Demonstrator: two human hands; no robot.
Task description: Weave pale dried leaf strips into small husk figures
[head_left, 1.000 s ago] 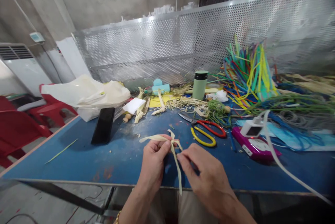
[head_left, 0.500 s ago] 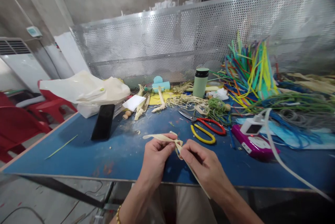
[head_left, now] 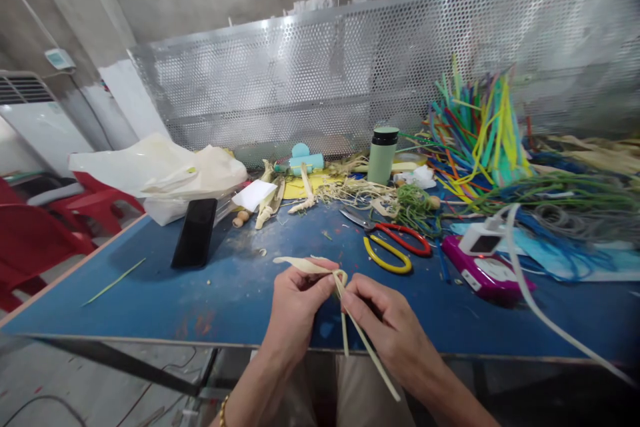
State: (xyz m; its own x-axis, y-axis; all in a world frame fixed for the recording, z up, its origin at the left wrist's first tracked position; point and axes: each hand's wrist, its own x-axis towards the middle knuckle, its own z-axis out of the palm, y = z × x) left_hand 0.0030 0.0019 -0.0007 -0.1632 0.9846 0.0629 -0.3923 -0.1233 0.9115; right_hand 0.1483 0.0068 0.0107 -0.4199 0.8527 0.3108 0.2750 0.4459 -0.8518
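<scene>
Two bare hands work a pale, flat, husk-like strip [head_left: 303, 265] above the near edge of a blue-topped bench [head_left: 240, 314], with a gold-coloured bracelet [head_left: 224, 410] circling the left wrist. The left hand [head_left: 295, 300] has its grip clamped on the strip between thumb and fingers, the broad end jutting out to the left. The right hand [head_left: 387, 317] has its grip closed at the fingertips on a narrow length of the same strip, just beside the left. Two narrow lengths slant down between the hands, past the bench edge.

Beyond them, a thin green strand [head_left: 114, 282] lies at far left. To the right, a glossy purple device [head_left: 487, 277] bears a white plastic adapter [head_left: 481, 240] joined to a thick white cable [head_left: 530, 300]. Metal scissors with one red and one yellow handle [head_left: 369, 225] lie open, and a black phone [head_left: 195, 234] rests on the left side.

Farther back are small round wooden pieces [head_left: 241, 218], a white paper piece [head_left: 254, 194], a crumpled whitish plastic bag [head_left: 195, 170], tangled green strands [head_left: 415, 204] and an upright green flask with a black collar [head_left: 383, 160]. Multicoloured strips [head_left: 480, 127] heap at right, before a perforated metal panel [head_left: 275, 80] spanning the back.
</scene>
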